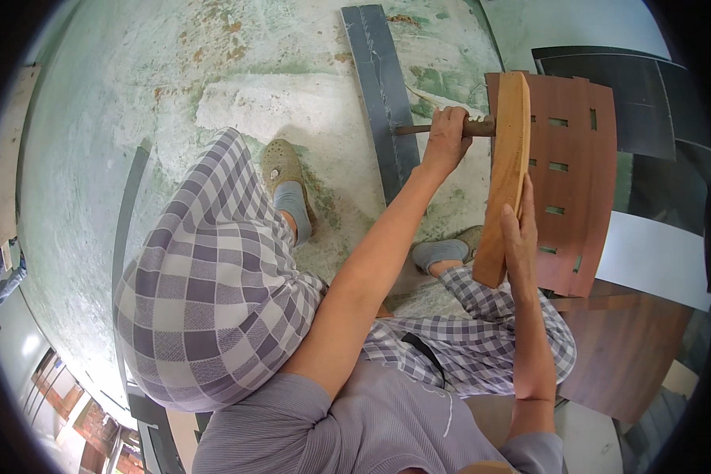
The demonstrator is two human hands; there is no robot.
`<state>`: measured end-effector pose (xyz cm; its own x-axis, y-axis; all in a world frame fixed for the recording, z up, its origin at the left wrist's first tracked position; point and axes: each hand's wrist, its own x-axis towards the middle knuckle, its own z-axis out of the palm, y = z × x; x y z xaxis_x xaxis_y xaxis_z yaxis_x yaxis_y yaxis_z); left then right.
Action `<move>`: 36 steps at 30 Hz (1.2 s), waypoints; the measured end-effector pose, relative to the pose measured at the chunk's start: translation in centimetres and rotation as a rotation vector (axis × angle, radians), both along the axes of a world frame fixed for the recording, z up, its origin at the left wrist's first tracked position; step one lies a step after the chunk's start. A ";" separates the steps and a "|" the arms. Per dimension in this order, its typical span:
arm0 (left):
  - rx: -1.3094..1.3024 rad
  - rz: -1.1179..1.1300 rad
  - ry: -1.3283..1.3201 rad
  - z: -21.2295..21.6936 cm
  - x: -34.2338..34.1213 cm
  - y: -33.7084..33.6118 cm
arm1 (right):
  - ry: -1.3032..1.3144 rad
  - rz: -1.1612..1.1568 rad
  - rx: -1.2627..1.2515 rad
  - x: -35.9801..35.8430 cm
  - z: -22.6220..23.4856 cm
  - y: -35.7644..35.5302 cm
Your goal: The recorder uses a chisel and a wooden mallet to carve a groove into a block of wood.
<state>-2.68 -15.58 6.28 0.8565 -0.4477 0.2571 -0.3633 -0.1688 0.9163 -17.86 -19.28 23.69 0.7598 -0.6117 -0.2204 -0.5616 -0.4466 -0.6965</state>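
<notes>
My left hand (448,141) is closed round a slim dark metal rod-like tool (479,127) with a thicker, ridged end. Its thin tip points left, over or onto a long dark grey board (381,79) on the floor; contact is unclear. The ridged end meets, or sits right beside, a thick light-brown wooden bar (507,174). Gripping the lower part of this bar is my right hand (521,246), thumb on the near face and fingers along the right edge. What kind of tool the rod is, I cannot make out.
At right lies a reddish-brown panel (573,186) with several slots. Around it are black panels (632,95), a white sheet (656,257) and a dark brown board (624,347). My checked legs and clogs (284,170) flank the grey board. A narrow grey strip (129,205) lies left.
</notes>
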 end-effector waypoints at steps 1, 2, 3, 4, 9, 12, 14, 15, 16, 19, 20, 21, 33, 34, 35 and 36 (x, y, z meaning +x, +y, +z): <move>0.001 0.002 -0.002 0.0 0.0 0.1 | 0.008 -0.026 0.056 0.0 -0.1 0.2; -0.012 -0.006 -0.014 -0.1 0.1 0.1 | 0.016 -0.052 0.112 0.0 -0.2 0.3; -0.025 -0.014 -0.027 -0.1 0.1 0.2 | 0.014 -0.050 0.114 0.2 0.1 0.1; -0.024 -0.017 -0.026 -0.1 0.1 0.2 | -0.019 -0.080 0.199 0.4 0.7 -0.3; -0.117 0.259 0.180 0.2 2.9 1.2 | -0.086 -0.116 0.189 0.9 1.2 -1.1; -0.115 0.401 -0.009 0.7 5.2 2.6 | -0.092 -0.128 0.211 1.4 1.7 -0.9; -0.094 0.353 0.095 1.7 5.6 3.4 | -0.076 -0.123 0.189 1.5 2.1 -1.0; -0.072 0.305 0.198 2.3 5.8 3.6 | -0.060 -0.117 0.169 1.5 2.4 -1.1; -0.071 0.306 0.198 2.6 6.0 4.1 | -0.060 -0.116 0.171 1.9 2.9 -0.8; -0.049 0.244 0.298 3.3 6.1 4.8 | -0.026 -0.094 0.173 3.2 4.5 0.3; -0.046 0.257 0.279 3.4 6.0 4.9 | -0.070 -0.036 0.081 3.6 4.8 0.5; -0.043 0.270 0.261 3.5 5.9 4.9 | -0.114 0.021 -0.013 3.9 5.0 0.9; -0.006 0.344 0.151 2.5 5.9 4.8 | 0.017 0.236 -0.155 4.7 6.1 3.3; -0.006 0.336 0.151 2.6 5.8 4.7 | -0.023 0.240 -0.188 4.8 6.1 3.2; -0.009 0.337 0.166 2.6 5.7 4.7 | -0.023 0.233 -0.189 4.8 6.0 3.3; -0.011 0.338 0.181 2.6 5.7 4.8 | 0.115 0.258 -0.164 5.0 6.0 3.4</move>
<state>3.02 -10.80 8.88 0.9873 -0.1300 0.0914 -0.1209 -0.2408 0.9630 -12.88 -15.92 29.70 0.8703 -0.4363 -0.2287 -0.4860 -0.6854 -0.5422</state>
